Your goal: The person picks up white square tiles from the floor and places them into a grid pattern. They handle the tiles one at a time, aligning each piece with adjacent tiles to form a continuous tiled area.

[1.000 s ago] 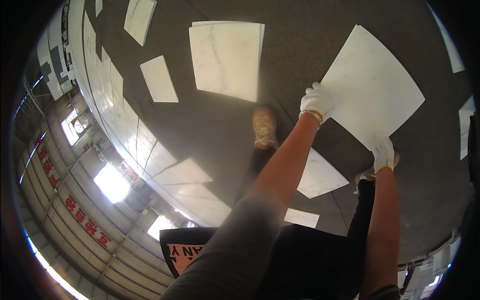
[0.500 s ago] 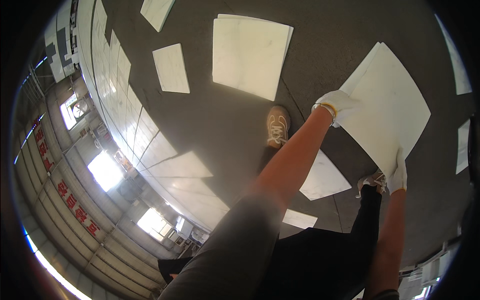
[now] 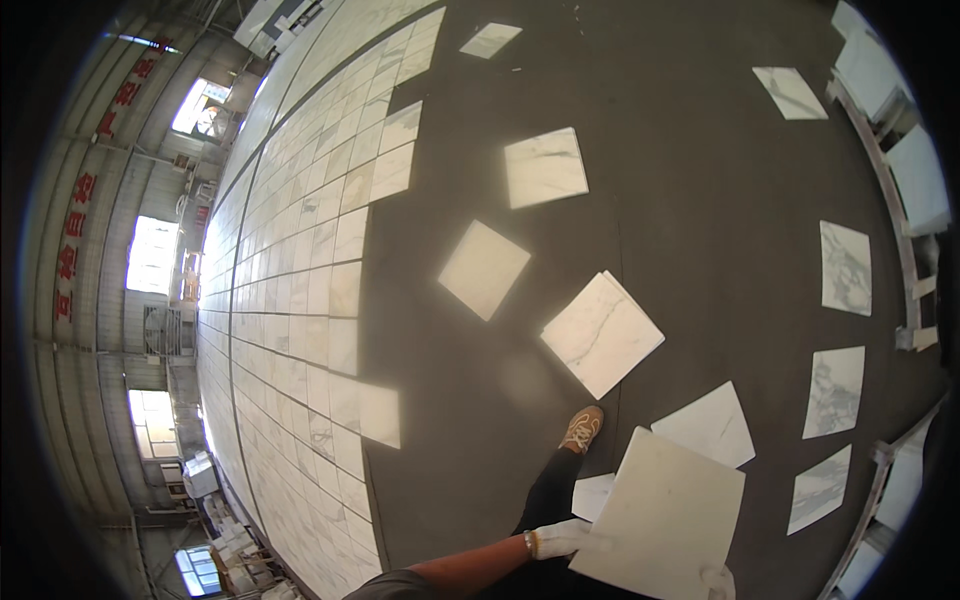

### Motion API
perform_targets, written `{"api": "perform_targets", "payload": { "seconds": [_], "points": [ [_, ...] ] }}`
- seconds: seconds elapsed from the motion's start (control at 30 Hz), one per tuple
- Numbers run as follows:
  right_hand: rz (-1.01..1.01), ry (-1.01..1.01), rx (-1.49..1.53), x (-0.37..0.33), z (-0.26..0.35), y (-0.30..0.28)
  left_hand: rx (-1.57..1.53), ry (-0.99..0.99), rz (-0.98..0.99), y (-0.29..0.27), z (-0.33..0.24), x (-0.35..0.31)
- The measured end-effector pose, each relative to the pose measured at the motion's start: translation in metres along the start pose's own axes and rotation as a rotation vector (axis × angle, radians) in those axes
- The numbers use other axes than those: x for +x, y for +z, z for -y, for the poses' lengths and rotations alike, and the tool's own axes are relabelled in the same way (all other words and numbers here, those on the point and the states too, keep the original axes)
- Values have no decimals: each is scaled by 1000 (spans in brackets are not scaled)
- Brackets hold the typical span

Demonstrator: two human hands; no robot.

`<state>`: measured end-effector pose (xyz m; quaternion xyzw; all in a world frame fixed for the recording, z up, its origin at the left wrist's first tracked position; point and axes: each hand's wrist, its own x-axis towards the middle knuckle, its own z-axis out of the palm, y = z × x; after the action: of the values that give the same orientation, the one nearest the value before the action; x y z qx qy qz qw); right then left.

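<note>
A square white marble tile [image 3: 670, 500] is held up in front of me at the lower edge of the view. My left hand [image 3: 560, 538], in a white glove, grips its left edge, with the fingers hidden behind it. At the tile's lower right corner my right hand [image 3: 718, 580], also gloved, is closed round the edge and partly cut off by the frame. Beyond the held tile, another white tile [image 3: 712, 425] lies on the dark floor, partly covered by it. A small stack of veined tiles [image 3: 602, 335] rests just ahead of my shoe [image 3: 582, 428].
More loose tiles lie ahead, among them a plain one [image 3: 485, 270] and a veined one [image 3: 547, 168]. Rows of laid tiles [image 3: 310, 400] cover the left side. Grey-veined tiles [image 3: 836, 392] line the right, near wooden pallets [image 3: 905, 290] bearing slabs.
The view has swung up and round, showing more floor and the laid rows. The tile between my hands has come closer to my body, at the bottom of the view. Both hands keep their hold.
</note>
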<state>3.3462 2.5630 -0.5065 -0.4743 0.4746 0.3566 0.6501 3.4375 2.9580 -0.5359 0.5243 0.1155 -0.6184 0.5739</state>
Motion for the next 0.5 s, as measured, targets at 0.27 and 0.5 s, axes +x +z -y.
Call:
{"api": "perform_targets", "payload": {
  "seconds": [0.27, 0.5],
  "points": [
    [117, -303, -536, -75, 77, 142, -762, 228, 78, -86, -30, -133],
    [384, -193, -225, -40, 115, 248, -922, 575, -208, -89, -31, -239]
  ]
}}
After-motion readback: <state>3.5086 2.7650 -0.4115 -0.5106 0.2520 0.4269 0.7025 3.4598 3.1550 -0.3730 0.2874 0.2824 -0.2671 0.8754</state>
